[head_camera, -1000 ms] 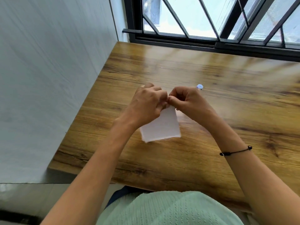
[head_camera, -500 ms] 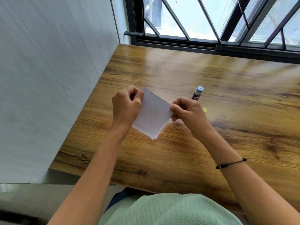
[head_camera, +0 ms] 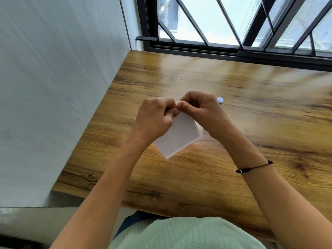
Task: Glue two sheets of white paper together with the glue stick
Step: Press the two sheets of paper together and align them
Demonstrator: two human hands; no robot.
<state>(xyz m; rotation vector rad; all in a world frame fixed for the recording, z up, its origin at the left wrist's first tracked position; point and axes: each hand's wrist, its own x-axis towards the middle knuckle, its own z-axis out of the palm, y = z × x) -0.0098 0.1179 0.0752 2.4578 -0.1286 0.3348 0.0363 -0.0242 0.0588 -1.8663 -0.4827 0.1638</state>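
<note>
A wooden surface (head_camera: 233, 108) fills most of the view, and both hands are raised just above its middle. The left hand (head_camera: 154, 119) and the right hand (head_camera: 203, 112) are brought together so that their fingertips meet, and each is closed in a pinch on the same upper corner of the white paper (head_camera: 177, 137), which hangs below and between them, tilted, with its lowest corner pointing down toward the person. A thin doubled edge can be made out along the paper's lower right side, so two sheets are judged to be held as one stack; whether glue has yet been laid between them cannot be told. The glue stick (head_camera: 220, 100) is seen just beyond the right hand, mostly hidden behind it, with only its blue end showing. The step in hand is judged to be either the parting of the sheets at that corner or the pressing of the corner shut. If the former, the sheets would need to be laid flat and the glue stick taken up by the right hand; if the latter, the pinch would need to be run along the remaining edges.
</note>
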